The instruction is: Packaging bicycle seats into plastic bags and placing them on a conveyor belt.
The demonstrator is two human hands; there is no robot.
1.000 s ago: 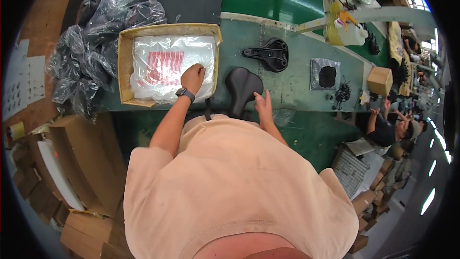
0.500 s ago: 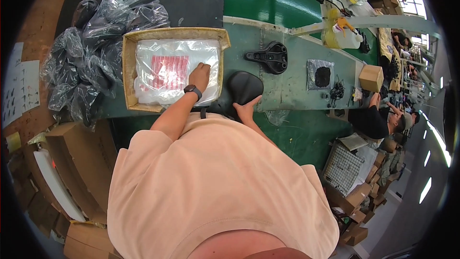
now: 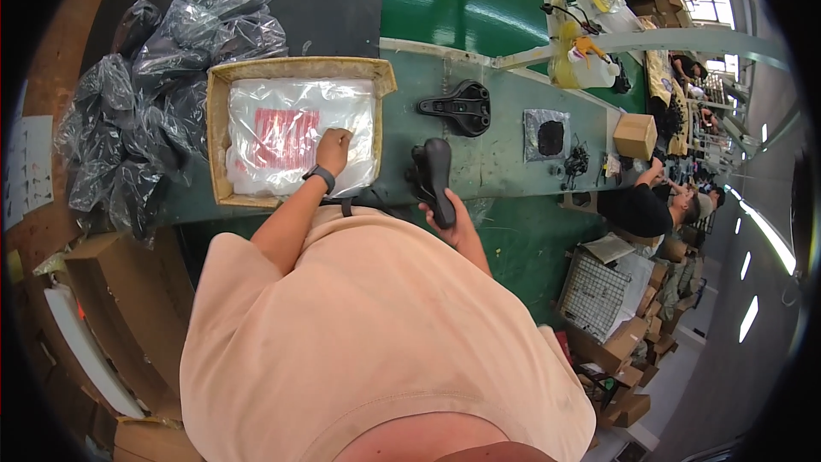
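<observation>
My left hand (image 3: 333, 150) rests, fingers curled, on a stack of clear plastic bags (image 3: 286, 133) with red print inside a shallow cardboard box (image 3: 215, 145) on the green bench. A dark watch sits on that wrist. My right hand (image 3: 451, 221) grips the narrow end of a black bicycle saddle (image 3: 433, 173), held on edge at the bench's near side. A second black saddle (image 3: 457, 107) lies upside down farther along the bench, apart from both hands.
Crumpled dark plastic bags (image 3: 150, 94) pile up left of the box. A small bagged part (image 3: 547, 133), a black chain-like piece (image 3: 575, 159) and a small carton (image 3: 634, 134) lie to the right. Another person (image 3: 641, 205) works at the far right. Cardboard boxes (image 3: 111, 308) stand on the floor.
My right hand has slid to the saddle's narrow end and turned the saddle up on edge. My left hand stayed on the bags in the box.
</observation>
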